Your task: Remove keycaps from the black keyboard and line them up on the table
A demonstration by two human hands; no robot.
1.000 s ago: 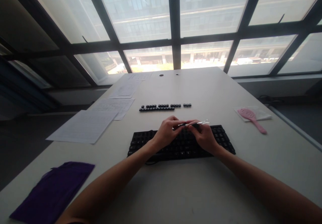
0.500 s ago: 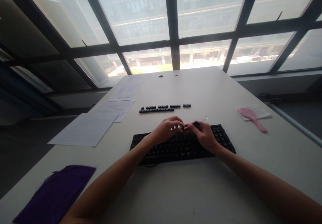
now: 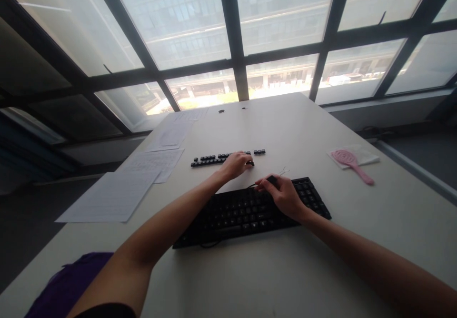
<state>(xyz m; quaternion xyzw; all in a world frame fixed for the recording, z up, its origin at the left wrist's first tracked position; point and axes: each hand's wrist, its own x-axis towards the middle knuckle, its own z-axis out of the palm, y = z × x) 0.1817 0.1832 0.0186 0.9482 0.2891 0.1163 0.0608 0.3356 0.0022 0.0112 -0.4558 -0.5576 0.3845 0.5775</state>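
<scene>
A black keyboard (image 3: pixel 228 215) lies slightly slanted on the white table, partly covered by my left forearm and my right hand. My left hand (image 3: pixel 235 164) is beyond its far edge, at the right end of the nearer row of loose black keycaps (image 3: pixel 205 163). Its fingertips close on a black keycap (image 3: pixel 251 163) at the table surface. Over the keyboard's upper right, my right hand (image 3: pixel 284 196) is wrapped round a keycap puller (image 3: pixel 272 179). The puller's black handle and thin wire ends stick out above the fingers.
Printed sheets (image 3: pixel 110 196) spread along the table's left side. A purple cloth or pouch (image 3: pixel 71 282) lies at the near left, partly behind my arm. To the right, a pink hairbrush (image 3: pixel 353 165) rests partly on a white wrapper (image 3: pixel 367 155). Large windows stand behind the table.
My left hand has moved away from my right hand and the keyboard, forward to the row of keycaps. The right hand stays over the keyboard with the puller. The view has shifted slightly.
</scene>
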